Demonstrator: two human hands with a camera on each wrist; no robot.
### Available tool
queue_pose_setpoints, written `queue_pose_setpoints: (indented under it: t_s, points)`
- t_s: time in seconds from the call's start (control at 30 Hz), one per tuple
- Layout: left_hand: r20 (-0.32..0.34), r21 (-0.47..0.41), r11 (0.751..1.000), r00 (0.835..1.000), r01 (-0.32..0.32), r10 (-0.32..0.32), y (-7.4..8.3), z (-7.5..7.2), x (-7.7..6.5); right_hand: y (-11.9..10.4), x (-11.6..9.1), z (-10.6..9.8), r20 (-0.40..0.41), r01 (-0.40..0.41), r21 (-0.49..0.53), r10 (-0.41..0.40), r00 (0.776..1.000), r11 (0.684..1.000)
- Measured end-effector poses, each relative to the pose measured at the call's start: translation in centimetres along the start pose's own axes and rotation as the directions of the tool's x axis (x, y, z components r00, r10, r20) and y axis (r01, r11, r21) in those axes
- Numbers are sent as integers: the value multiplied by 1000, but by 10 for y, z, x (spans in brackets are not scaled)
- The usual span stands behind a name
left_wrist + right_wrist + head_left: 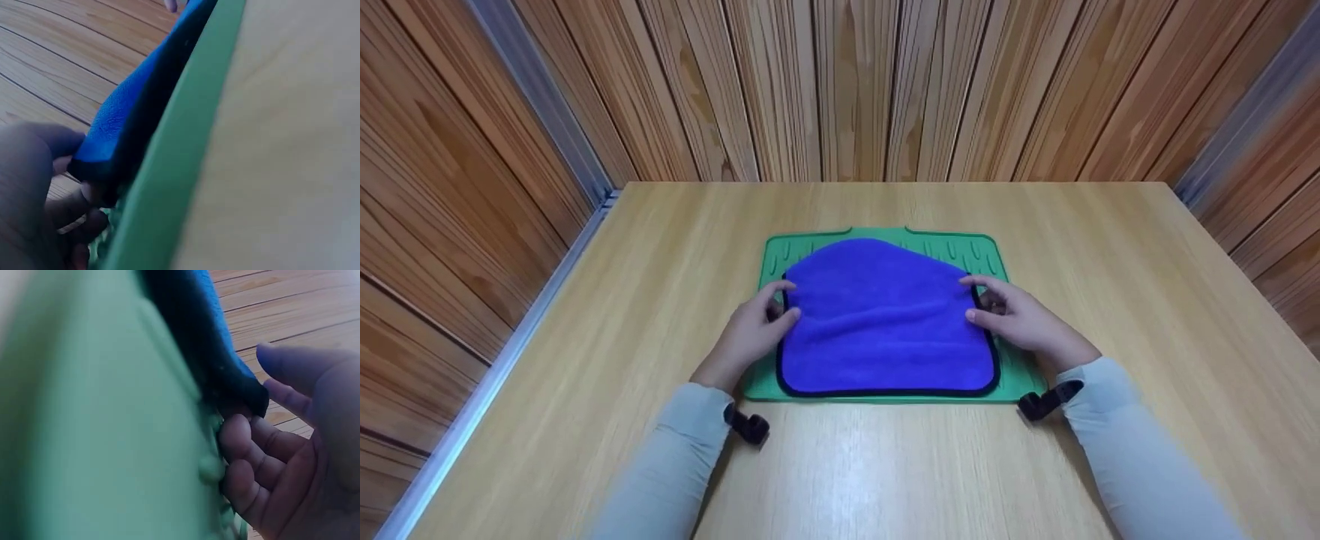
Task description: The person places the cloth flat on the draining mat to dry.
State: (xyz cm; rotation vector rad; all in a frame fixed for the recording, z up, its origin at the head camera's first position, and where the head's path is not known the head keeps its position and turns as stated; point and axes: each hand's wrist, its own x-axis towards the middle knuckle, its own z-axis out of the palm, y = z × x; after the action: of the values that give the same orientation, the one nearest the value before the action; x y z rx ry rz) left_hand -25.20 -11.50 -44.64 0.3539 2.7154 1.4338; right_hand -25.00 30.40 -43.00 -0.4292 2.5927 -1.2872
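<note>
A blue cloth point(885, 322) with black edging lies over a green mat point(769, 386), folded at its rounded far edge and creased across the middle. At its left side, my left hand point(754, 324) pinches the black edge between thumb and fingers; in the left wrist view the cloth point(107, 138) is raised there. My right hand point(1020, 319) holds the opposite edge, thumb on top. Curled fingers point(239, 433) of that hand reach under the cloth's edge point(247, 391) in the right wrist view, close to the mat's raised nubs.
The mat sits on a light wooden table point(840, 465), its ridged far strip showing beyond the cloth. Wood-panelled walls point(855, 90) stand behind and at both sides. A black strap with a small camera point(750, 427) is on each wrist.
</note>
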Motion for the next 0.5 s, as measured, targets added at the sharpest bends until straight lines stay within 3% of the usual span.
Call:
queue_pose_setpoints:
  t_s: [0.23, 0.5]
  points:
    - [-92, 122, 987, 992, 100, -89, 13, 3, 11, -1, 13, -5, -20, -9, 63, 10, 1000, 998]
    - [-123, 191, 953, 969, 235, -215, 20, 6, 21, -5, 26, -13, -8, -93, 155, 96, 995, 983]
